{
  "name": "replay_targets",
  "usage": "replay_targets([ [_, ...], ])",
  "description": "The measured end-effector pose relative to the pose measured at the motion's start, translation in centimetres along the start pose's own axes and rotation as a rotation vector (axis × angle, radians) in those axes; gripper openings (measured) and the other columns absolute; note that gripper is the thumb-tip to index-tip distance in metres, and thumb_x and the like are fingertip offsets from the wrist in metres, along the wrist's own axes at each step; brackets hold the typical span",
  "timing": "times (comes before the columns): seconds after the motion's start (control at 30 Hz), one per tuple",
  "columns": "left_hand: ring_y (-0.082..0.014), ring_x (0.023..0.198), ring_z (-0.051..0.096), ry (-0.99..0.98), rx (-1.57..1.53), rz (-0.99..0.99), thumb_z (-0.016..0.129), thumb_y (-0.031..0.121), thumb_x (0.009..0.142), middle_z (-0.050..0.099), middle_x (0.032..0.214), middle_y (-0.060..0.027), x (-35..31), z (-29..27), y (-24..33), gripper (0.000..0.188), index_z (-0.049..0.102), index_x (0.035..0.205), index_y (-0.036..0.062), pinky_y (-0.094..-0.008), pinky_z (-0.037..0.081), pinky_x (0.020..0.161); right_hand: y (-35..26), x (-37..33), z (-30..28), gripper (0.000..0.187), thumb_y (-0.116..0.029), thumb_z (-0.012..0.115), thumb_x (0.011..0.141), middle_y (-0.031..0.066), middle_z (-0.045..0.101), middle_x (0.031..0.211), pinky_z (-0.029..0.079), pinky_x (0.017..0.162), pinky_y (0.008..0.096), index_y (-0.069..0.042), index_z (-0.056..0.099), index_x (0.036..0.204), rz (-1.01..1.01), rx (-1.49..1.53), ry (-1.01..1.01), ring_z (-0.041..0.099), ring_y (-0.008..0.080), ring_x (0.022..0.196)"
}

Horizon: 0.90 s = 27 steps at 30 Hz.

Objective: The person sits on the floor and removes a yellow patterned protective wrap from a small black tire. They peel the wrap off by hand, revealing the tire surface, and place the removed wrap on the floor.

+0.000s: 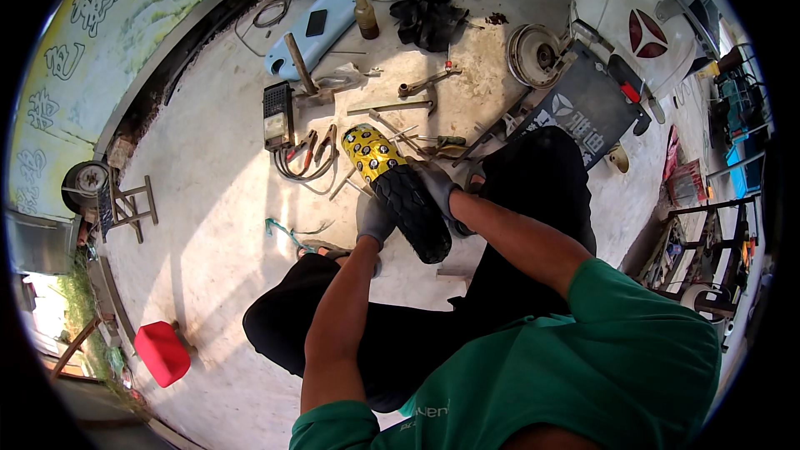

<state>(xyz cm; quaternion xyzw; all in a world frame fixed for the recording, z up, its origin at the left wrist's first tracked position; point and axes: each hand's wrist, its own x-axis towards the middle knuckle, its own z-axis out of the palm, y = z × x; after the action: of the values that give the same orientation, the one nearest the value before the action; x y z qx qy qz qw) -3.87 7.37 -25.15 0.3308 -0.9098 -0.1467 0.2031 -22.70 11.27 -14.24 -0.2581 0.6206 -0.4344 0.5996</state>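
Observation:
A black treaded tyre (412, 215) is held tilted between my knees, its far end still covered by yellow printed wrapping (372, 151). My left hand (374, 220), in a grey glove, grips the tyre's left side. On the opposite side my right hand (435, 182), gloved the same way, is closed around it; some fingers of both hands are hidden. Just beyond the tyre lie several metal hand tools, among them a long bar (390, 106) and a socket wrench (427, 83).
A black box with clamp leads (278, 117) and a hammer (299, 65) lie ahead left, near a light-blue panel (310, 43) and a bottle (365, 17). At right are a wheel (533, 55), a dark mat (575, 104) and a white scooter (629, 0). A red stool (162, 354) stands left.

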Motion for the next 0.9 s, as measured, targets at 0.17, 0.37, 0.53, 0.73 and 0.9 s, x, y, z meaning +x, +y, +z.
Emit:
replay_targets([
  [0.17, -0.0402, 0.133, 0.041, -0.114, -0.643, -0.244, 0.051, 0.019, 0.095, 0.036, 0.149, -0.0231, 0.4, -0.7, 1.7, 0.053, 0.039, 0.144, 0.0013, -0.0405, 0.035, 0.111, 1.6, 1.5, 0.0, 0.043, -0.043, 0.046, 0.101, 0.0075, 0.068, 0.109, 0.05, 0.082, 0.0293, -0.009, 0.063, 0.119, 0.315, 0.384, -0.309, 0.062, 0.0142, 0.092],
  [0.37, -0.0342, 0.141, 0.03, -0.357, -0.829, -0.471, 0.052, 0.024, 0.096, 0.037, 0.15, -0.0199, -3.5, 2.3, -2.9, 0.057, 0.035, 0.147, 0.0035, -0.0371, 0.023, 0.117, 0.6, -0.1, 1.2, 0.04, -0.042, 0.052, 0.099, 0.0074, 0.065, 0.111, 0.051, 0.086, 0.0311, -0.009, 0.059, 0.122, 0.471, 0.594, -0.677, 0.062, 0.0152, 0.094],
  [0.53, -0.0287, 0.139, 0.033, -0.177, -0.938, -0.355, 0.053, 0.024, 0.098, 0.038, 0.149, -0.015, -1.4, 3.3, -2.3, 0.055, 0.036, 0.147, 0.0072, -0.0353, 0.025, 0.116, 3.8, 4.2, -1.7, 0.044, -0.043, 0.061, 0.091, 0.0179, 0.068, 0.106, 0.049, 0.09, 0.0357, -0.006, 0.065, 0.113, -0.203, -0.673, -0.257, 0.064, 0.0276, 0.101],
  [0.73, -0.0212, 0.111, 0.061, 0.034, -1.464, -1.175, 0.055, 0.027, 0.097, 0.063, 0.123, -0.0051, 1.3, -6.6, 0.2, 0.041, 0.05, 0.135, 0.0129, -0.0399, 0.051, 0.093, -2.3, 0.9, -0.6, 0.037, -0.029, 0.067, 0.086, 0.0225, 0.067, 0.095, 0.051, 0.083, 0.0412, -0.001, 0.064, 0.108, -0.529, -0.753, 0.352, 0.065, 0.037, 0.095],
  [0.9, -0.0174, 0.104, 0.061, 0.607, -1.2, -0.803, 0.049, 0.035, 0.103, 0.064, 0.117, -0.008, 4.4, -14.8, 0.8, 0.043, 0.056, 0.129, 0.0018, -0.0309, 0.05, 0.088, -10.6, -3.2, 1.7, 0.036, -0.027, 0.069, 0.088, 0.0174, 0.066, 0.098, 0.051, 0.082, 0.0372, 0.001, 0.061, 0.11, -0.658, -0.309, 0.116, 0.065, 0.029, 0.092],
])
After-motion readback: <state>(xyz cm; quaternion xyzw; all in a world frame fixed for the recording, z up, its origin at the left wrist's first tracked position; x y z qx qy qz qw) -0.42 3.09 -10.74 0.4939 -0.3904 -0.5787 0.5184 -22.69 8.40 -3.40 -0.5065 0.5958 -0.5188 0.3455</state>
